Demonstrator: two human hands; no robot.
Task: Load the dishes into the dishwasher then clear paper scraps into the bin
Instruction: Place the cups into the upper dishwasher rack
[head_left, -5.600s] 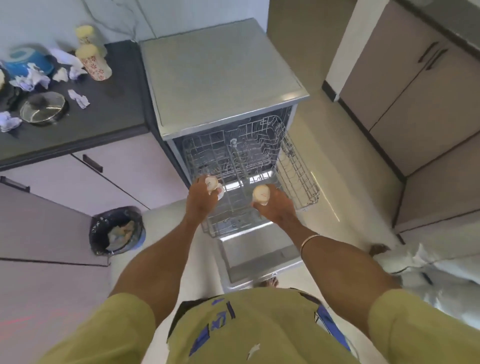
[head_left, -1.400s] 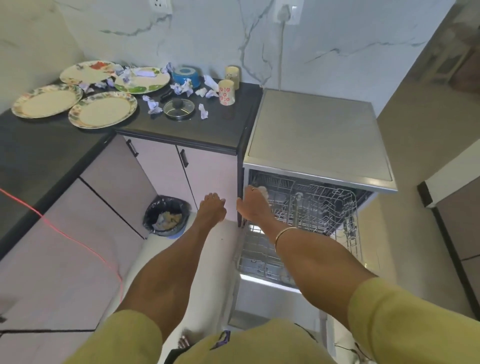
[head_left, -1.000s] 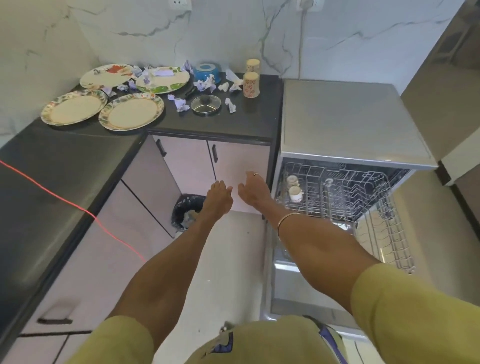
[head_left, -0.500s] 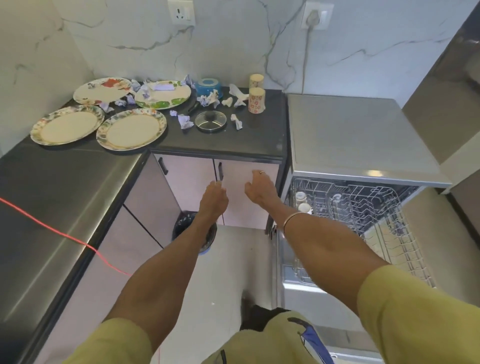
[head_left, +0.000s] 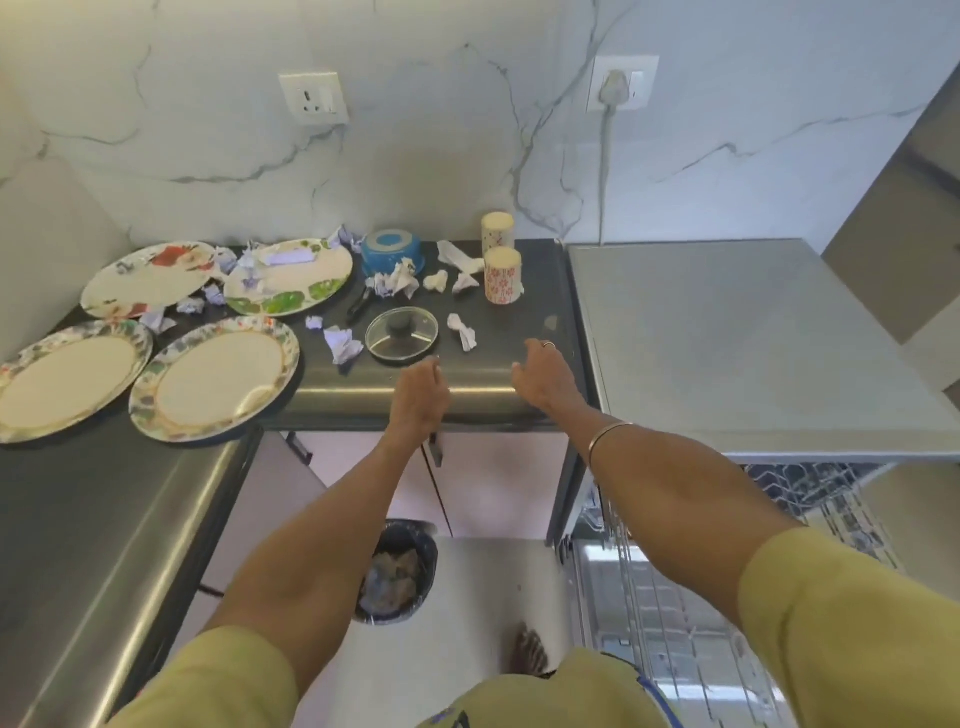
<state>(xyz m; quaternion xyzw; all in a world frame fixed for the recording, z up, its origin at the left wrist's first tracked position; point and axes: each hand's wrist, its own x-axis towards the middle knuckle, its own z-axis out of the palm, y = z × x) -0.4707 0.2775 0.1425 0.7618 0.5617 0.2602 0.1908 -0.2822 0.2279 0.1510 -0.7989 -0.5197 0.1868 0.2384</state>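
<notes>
Both my hands hover empty over the front edge of the dark counter (head_left: 483, 387). My left hand (head_left: 420, 395) is just below a glass lid (head_left: 401, 333), my right hand (head_left: 543, 375) in front of two patterned cups (head_left: 502, 274). Several plates lie to the left, the nearest one (head_left: 215, 378) cream with a floral rim. Crumpled paper scraps (head_left: 343, 343) are scattered among the dishes. A blue bowl (head_left: 390, 252) stands upside down near the wall. The dishwasher's open rack (head_left: 810, 488) shows at lower right.
A bin with a black liner (head_left: 397, 574) stands on the floor below the counter, paper inside it. The dishwasher's steel top (head_left: 727, 332) adjoins the counter on the right. A cord runs down from a wall socket (head_left: 615, 88). Cabinet doors with dark handles sit under the counter.
My hands left two small cups in the dishwasher rack and rose up and left to the counter edge. The view lifted from the rack toward the counter and wall.
</notes>
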